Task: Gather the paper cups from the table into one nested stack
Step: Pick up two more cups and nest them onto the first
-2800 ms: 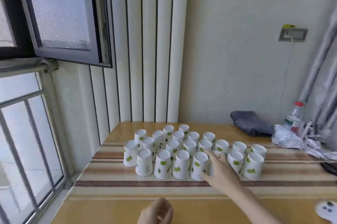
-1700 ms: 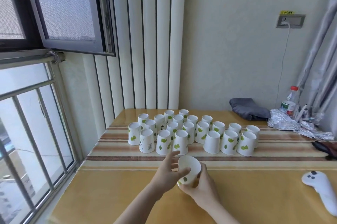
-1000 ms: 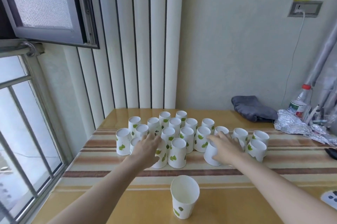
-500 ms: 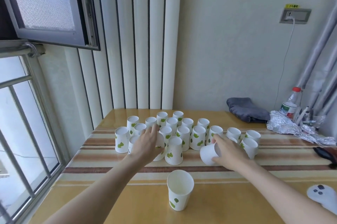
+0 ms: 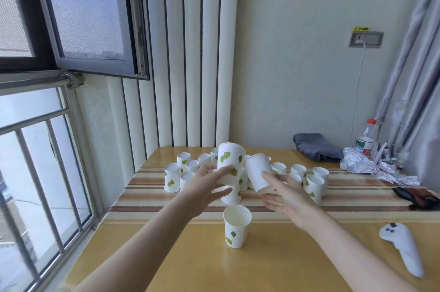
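Table (image 5: 181, 265): a yellow top with a striped runner is carrying everything; a grey cloth (image 5: 316, 147), crumpled foil (image 5: 371, 168) and a white controller (image 5: 402, 247) are lying toward its right side.
Cup cluster (image 5: 307, 178): many white leaf-printed paper cups are sitting mouth down on the runner, long axes upright, packed close together.
Upright cup (image 5: 237, 226): it is standing alone nearer the person, mouth up, just below both raised cups.
Left hand (image 5: 207, 190): its fingers are clamping a lifted cup (image 5: 230, 164), held above the cluster, base up, mouth down, nearly vertical.
Right hand (image 5: 289, 199): its fingers are pinching a second cup (image 5: 259, 171), tilting so the base is pointing up and left and the mouth down toward the palm.
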Motion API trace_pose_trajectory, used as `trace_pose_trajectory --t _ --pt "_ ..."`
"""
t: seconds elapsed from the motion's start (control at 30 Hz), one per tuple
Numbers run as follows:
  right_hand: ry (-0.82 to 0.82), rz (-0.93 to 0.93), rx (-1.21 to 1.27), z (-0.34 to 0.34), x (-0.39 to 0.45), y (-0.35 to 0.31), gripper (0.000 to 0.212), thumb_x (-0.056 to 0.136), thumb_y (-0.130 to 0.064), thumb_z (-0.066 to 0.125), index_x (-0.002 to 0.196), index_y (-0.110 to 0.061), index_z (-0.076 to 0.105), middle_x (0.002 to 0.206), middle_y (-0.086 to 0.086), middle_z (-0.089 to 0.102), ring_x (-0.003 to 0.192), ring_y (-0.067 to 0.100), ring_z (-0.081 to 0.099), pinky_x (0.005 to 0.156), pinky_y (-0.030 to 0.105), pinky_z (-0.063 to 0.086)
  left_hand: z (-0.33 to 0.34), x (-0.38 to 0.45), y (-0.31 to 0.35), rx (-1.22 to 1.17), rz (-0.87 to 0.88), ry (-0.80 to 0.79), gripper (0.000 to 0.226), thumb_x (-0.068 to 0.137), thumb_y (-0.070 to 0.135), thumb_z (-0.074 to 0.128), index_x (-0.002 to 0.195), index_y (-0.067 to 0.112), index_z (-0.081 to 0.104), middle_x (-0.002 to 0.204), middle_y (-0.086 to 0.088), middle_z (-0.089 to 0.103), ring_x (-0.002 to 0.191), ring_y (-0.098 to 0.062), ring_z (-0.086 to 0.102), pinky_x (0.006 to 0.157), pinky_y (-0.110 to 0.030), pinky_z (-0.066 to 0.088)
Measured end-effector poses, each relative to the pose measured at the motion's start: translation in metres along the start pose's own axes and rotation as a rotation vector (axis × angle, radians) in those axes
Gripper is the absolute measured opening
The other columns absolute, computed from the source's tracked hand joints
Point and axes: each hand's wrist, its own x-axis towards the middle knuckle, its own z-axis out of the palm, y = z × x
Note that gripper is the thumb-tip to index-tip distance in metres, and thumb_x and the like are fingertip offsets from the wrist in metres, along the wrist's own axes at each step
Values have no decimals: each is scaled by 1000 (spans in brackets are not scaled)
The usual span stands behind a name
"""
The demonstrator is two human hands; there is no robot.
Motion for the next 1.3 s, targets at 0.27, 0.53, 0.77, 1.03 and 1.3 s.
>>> trace_pose_trajectory --t 0.27,0.53,0.77,1.03,1.3 --pt "-75 -136 -313 -10 -14 15 82 67 -22 85 132 -42 39 121 -1 62 102 13 67 81 32 58 10 6 -25 468 66 -183 89 61 27 89 129 40 34 121 -14 62 108 -29 68 91 -43 58" --pt "115 -144 -292 -40 -3 31 77 67 -25 87 128 -36 41 118 -6 57 97 15 65 91 41 54 0 22 -53 682 215 -73 83 64 20 84 126 39 32 105 -7 56 105 -29 59 89 -37 55" --pt "182 -274 -209 -25 9 20 68 73 -26 83 127 -34 42 120 -1 59 95 5 59 75 31 52 -10 16 -55 662 296 -178 80 67 13 83 125 41 35 124 1 59 117 -21 60 98 -36 54" --pt "136 -351 -170 2 15 19 73 74 -21 82 134 -32 42 118 -8 58 105 12 60 74 25 48 -13 11 -59 663 344 -201 85 70 13 82 131 46 34 130 14 52 122 -17 56 105 -36 49" --pt "57 -399 -196 4 9 24 72 74 -15 82 133 -32 43 116 -15 57 99 -1 60 65 15 52 -28 7 -68 646 225 -165 95 63 29 90 139 44 34 131 16 52 122 -8 55 104 -31 46"
